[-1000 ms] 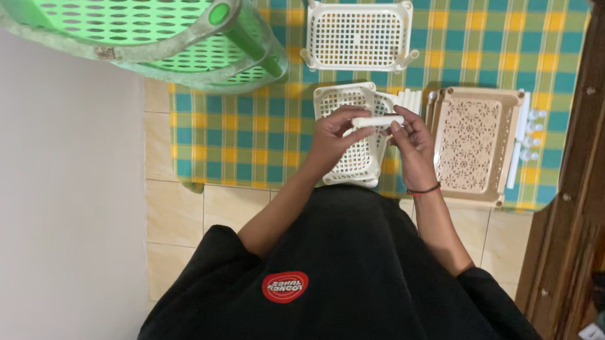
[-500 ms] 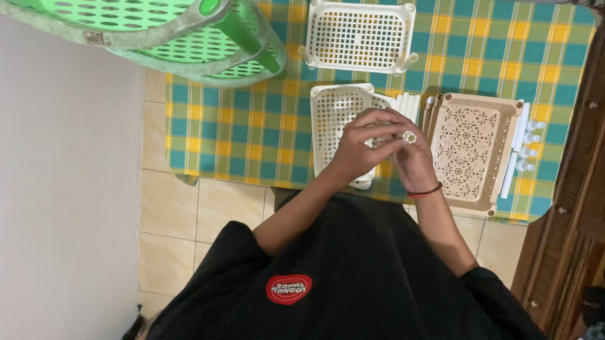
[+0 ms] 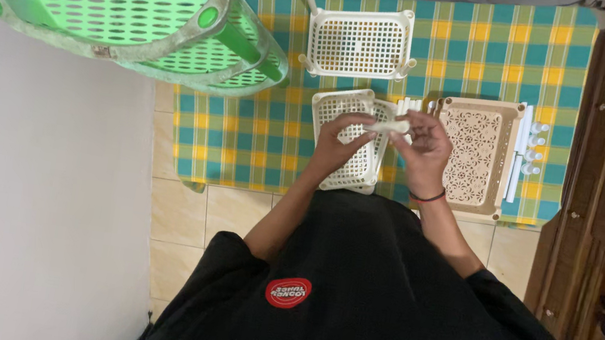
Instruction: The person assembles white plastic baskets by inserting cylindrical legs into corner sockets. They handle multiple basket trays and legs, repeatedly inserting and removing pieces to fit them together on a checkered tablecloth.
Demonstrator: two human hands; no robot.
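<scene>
While both my hands hover over the near edge of the checked cloth (image 3: 259, 140), I grip a short white tube (image 3: 387, 127) between them: left hand (image 3: 337, 147) pinched on one end, right hand (image 3: 423, 151) closed around the other. It sits just above the white perforated trays (image 3: 346, 141) stacked at the cloth's near edge. I judge the tube could slip and roll off that edge onto the tiled floor (image 3: 178, 212), since the hold is fingertips only. Room is tight: the beige patterned tray (image 3: 478, 151) lies just to the right, a white basket (image 3: 360, 41) at the far edge, a green chair (image 3: 121, 2) over the far-left corner.
</scene>
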